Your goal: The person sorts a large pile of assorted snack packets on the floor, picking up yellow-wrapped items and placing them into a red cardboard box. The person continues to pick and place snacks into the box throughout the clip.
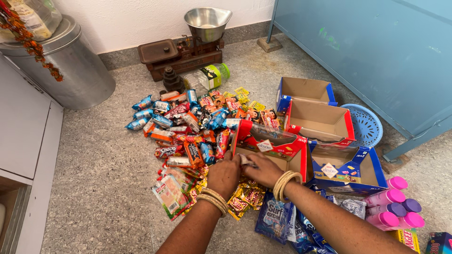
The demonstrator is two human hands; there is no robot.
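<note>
I see both hands, left hand (224, 175) and right hand (263, 169), pinching a small packet (246, 160); snack packets (188, 124) crowd twelve o'clock, red carton (275, 146) at one.

The floor (108, 155) is speckled grey-beige stone; the heap of snack packets (188, 127) mixes blue, red, orange and silver wrappers; the small sachets (247, 197) under the wrists are gold with red marks; the open carton (270, 146) by the hands is red outside and plain brown inside; two other cartons (348, 171) are blue-edged with brown insides; the bottles (393, 207) are pale pink with bright pink and purple caps; the round basket (367, 124) is light blue; the cabinet (376, 47) is dusty blue; the bangles (285, 181) are cream-gold; the drum (70, 70) is dull silver.
</note>
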